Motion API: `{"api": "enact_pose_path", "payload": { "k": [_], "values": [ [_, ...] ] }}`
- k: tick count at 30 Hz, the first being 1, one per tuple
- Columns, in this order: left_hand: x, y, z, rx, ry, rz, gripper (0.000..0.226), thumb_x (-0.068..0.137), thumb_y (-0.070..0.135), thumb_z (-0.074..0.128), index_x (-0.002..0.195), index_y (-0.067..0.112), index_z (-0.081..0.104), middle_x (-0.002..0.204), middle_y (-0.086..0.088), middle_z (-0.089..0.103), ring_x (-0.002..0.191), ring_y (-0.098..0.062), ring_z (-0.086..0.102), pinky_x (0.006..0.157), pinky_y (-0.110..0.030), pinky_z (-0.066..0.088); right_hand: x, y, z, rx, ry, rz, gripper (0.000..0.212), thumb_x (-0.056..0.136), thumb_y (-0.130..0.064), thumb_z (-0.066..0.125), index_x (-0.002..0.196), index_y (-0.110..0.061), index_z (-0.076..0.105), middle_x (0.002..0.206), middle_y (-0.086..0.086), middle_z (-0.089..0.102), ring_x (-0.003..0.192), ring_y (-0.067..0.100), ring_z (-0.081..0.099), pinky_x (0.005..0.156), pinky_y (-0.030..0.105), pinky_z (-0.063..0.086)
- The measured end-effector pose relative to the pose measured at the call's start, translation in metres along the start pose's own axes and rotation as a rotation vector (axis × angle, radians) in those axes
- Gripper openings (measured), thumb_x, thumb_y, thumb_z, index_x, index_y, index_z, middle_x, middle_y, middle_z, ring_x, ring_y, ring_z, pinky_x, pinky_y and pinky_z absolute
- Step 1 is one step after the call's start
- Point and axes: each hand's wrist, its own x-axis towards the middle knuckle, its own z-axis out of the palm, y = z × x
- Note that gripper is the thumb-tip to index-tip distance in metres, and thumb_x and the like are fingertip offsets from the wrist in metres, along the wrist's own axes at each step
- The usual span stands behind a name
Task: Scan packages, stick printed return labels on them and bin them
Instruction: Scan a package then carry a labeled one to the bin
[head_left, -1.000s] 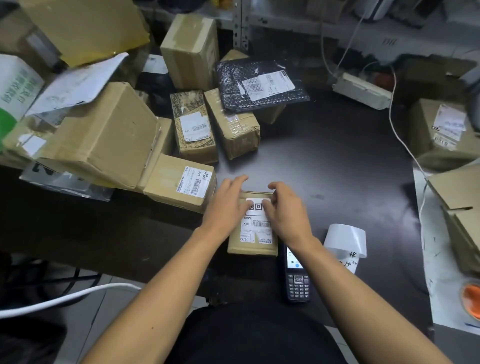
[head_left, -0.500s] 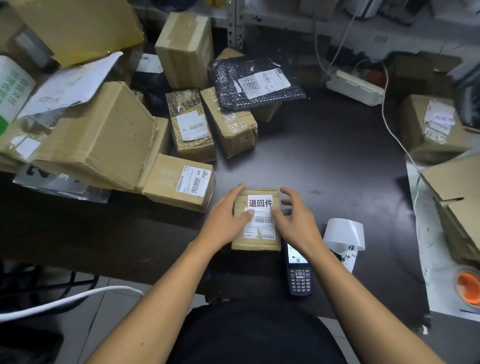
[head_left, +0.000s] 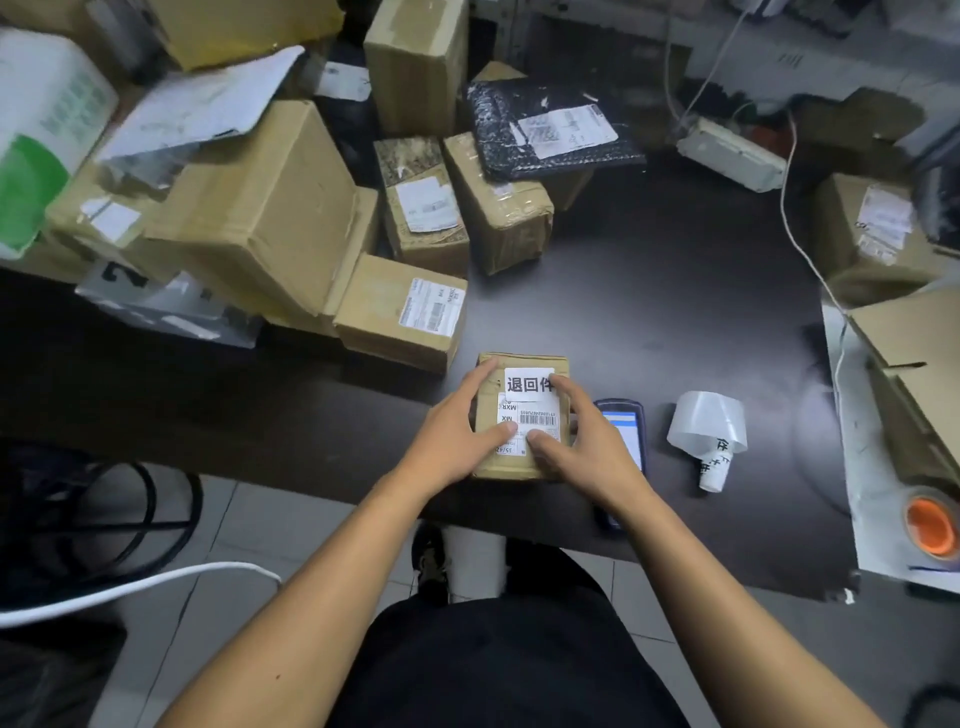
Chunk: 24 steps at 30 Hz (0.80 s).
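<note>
A small brown cardboard package (head_left: 488, 462) lies near the front edge of the dark table (head_left: 675, 291). A white return label (head_left: 527, 384) with bold black characters is stuck on its far end, above a barcoded shipping label (head_left: 537, 418). My left hand (head_left: 452, 441) holds the package's left side with its thumb on top. My right hand (head_left: 584, 444) holds the right side, thumb on the shipping label and index finger at the return label's edge. A handheld scanner (head_left: 626, 431) lies just right of the package, partly under my right hand. Further right lies a roll of labels (head_left: 709, 436).
Cardboard boxes (head_left: 260, 208) are piled at the left and back, with a black bubble mailer (head_left: 550, 130) on top. More boxes (head_left: 878, 234) and an open carton (head_left: 924, 353) stand at the right, beside an orange tape roll (head_left: 930, 525). A power strip (head_left: 732, 153) and white cable lie at the back right.
My hands covered the far end of the package, then slid back toward me along its sides. The return label now shows uncovered and stuck down.
</note>
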Motion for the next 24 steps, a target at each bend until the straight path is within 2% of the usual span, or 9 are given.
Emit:
{"api": "enact_pose_path", "payload": {
  "k": [6,8,10,13,15,17,19,22,24],
  "values": [
    [-0.062,-0.03,-0.001,-0.084,0.175,-0.085,0.076,0.086,0.025,0.074,0.147,0.049,0.034,0.127,0.008,0.062,0.111,-0.009,0.059,0.092,-0.02,0.047,-0.025,-0.005,0.029,-0.063,-0.148,-0.131,0.075,0.084,-0.035,0.068,0.149,-0.03,0.033,0.144,-0.001,0.049,0.127,0.02,0.049,0.107,0.043,0.041],
    [-0.086,-0.041,-0.001,-0.132,0.272,-0.125,0.076,0.084,0.028,0.075,0.142,0.056,0.035,0.127,0.011,0.062,0.112,-0.009,0.059,0.094,-0.023,0.048,-0.032,-0.009,0.041,-0.045,-0.235,-0.184,0.082,0.078,-0.044,0.068,0.149,-0.034,0.029,0.142,-0.004,0.047,0.128,0.017,0.047,0.109,0.042,0.04],
    [-0.114,-0.052,-0.001,-0.188,0.368,-0.162,0.075,0.084,0.027,0.075,0.139,0.059,0.036,0.126,0.012,0.063,0.109,-0.004,0.061,0.096,-0.028,0.051,-0.04,-0.014,0.056,-0.048,-0.342,-0.241,0.088,0.08,-0.044,0.075,0.151,-0.034,0.025,0.141,-0.007,0.039,0.134,0.013,0.039,0.112,0.036,0.035],
    [-0.161,-0.067,-0.006,-0.241,0.477,-0.232,0.074,0.089,0.023,0.073,0.145,0.05,0.035,0.116,0.013,0.064,0.092,0.015,0.061,0.081,-0.011,0.051,-0.056,-0.026,0.085,-0.102,-0.472,-0.356,0.095,0.08,-0.047,0.076,0.154,-0.031,0.019,0.149,-0.004,0.033,0.138,0.012,0.032,0.11,0.03,0.031],
    [-0.194,-0.079,-0.014,-0.263,0.558,-0.258,0.072,0.091,0.024,0.071,0.148,0.048,0.033,0.121,0.013,0.063,0.094,0.022,0.058,0.081,-0.005,0.046,-0.07,-0.038,0.108,-0.114,-0.528,-0.41,0.095,0.08,-0.049,0.075,0.154,-0.032,0.02,0.151,-0.003,0.034,0.137,0.013,0.033,0.108,0.03,0.032],
    [-0.228,-0.095,-0.026,-0.288,0.663,-0.288,0.07,0.092,0.034,0.068,0.144,0.059,0.029,0.134,0.013,0.057,0.116,0.006,0.056,0.1,-0.021,0.047,-0.085,-0.053,0.133,-0.124,-0.594,-0.449,0.094,0.08,-0.048,0.076,0.154,-0.033,0.02,0.149,-0.002,0.035,0.135,0.012,0.035,0.108,0.03,0.034],
    [-0.261,-0.116,-0.04,-0.297,0.791,-0.37,0.061,0.095,0.039,0.062,0.144,0.059,0.03,0.137,0.012,0.051,0.127,-0.012,0.053,0.108,-0.038,0.043,-0.1,-0.069,0.159,-0.152,-0.645,-0.511,0.093,0.08,-0.048,0.075,0.154,-0.034,0.02,0.147,-0.003,0.035,0.134,0.011,0.035,0.109,0.031,0.033],
    [-0.314,-0.156,-0.063,-0.137,0.942,-0.539,0.047,0.099,0.038,0.052,0.145,0.04,0.041,0.14,0.002,0.053,0.126,-0.019,0.054,0.105,-0.045,0.045,-0.123,-0.099,0.2,-0.218,-0.708,-0.607,0.089,0.084,-0.04,0.074,0.154,-0.031,0.021,0.137,-0.009,0.037,0.128,0.004,0.029,0.105,0.025,0.028],
    [-0.351,-0.184,-0.076,0.044,0.942,-0.682,0.042,0.1,0.035,0.048,0.142,0.031,0.045,0.139,-0.004,0.054,0.126,-0.026,0.051,0.1,-0.043,0.047,-0.139,-0.118,0.232,-0.263,-0.738,-0.653,0.087,0.085,-0.035,0.075,0.154,-0.028,0.021,0.139,-0.006,0.04,0.133,0.007,0.028,0.109,0.028,0.029]
  ]
}}
